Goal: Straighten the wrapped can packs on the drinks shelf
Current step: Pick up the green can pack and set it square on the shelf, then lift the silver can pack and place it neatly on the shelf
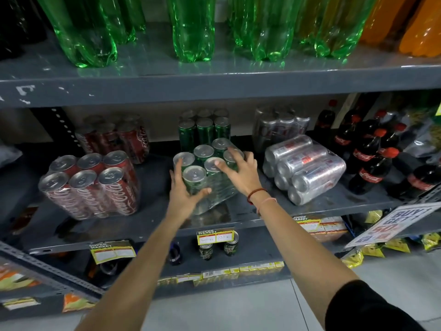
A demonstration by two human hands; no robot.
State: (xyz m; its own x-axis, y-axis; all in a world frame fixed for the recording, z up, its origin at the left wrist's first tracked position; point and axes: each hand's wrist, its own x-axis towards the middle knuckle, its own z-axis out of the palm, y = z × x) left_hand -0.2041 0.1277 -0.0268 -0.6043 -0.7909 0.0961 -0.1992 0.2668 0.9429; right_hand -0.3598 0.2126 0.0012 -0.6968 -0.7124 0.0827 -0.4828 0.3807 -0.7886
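A shrink-wrapped pack of green cans (202, 163) stands near the front of the grey middle shelf (238, 220), turned at an angle and tipped slightly. My left hand (182, 191) grips its near left side, thumb across the front. My right hand (239, 169) presses on its right side and top. To the left stands a wrapped pack of red cola cans (91, 185), upright and skewed. On the right a wrapped pack of silver cans (305, 168) lies on its side.
Behind these stand further wrapped packs: red (114, 137), green (204, 127) and silver (279, 125). Dark cola bottles (372, 158) crowd the right end. Green bottles (191, 27) fill the shelf above. Price tags (214, 237) and a promo sign (391, 223) hang off the shelf edge.
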